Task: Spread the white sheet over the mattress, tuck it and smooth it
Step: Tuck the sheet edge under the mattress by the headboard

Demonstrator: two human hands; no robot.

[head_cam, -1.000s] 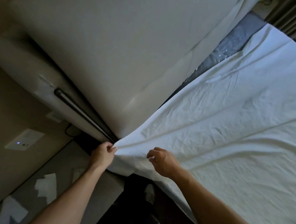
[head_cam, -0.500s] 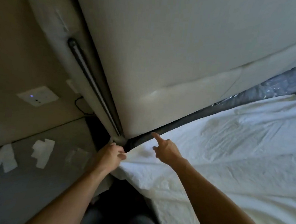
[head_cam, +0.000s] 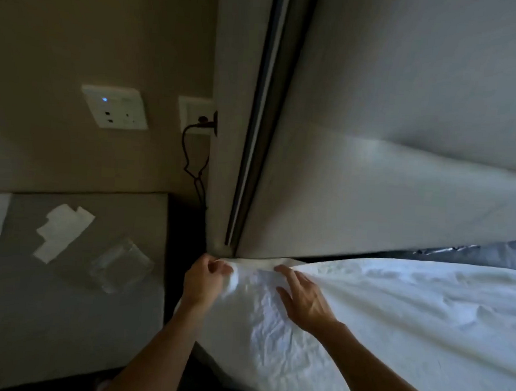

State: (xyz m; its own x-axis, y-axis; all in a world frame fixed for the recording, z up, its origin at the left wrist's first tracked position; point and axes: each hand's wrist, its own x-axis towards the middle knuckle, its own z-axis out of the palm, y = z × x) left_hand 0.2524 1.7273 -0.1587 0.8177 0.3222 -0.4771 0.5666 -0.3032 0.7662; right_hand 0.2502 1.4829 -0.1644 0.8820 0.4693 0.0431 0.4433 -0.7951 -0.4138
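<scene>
Padded headboard, wall socket with blue light, papers on nightstand

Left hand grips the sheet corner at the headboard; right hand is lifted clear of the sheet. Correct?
Not quite: the head view shows the right hand resting on the white sheet, fingers straight, not lifted clear. The left hand does grip the corner at the headboard.

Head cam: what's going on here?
A person is making a bed at its head-end corner. The left hand has a grip on the corner of the white sheet, bunched right below the headboard. The right hand lies flat on the sheet beside it, fingers straight, pressing toward the headboard gap. The sheet is wrinkled, and a dark strip of mattress shows uncovered further right.
</scene>
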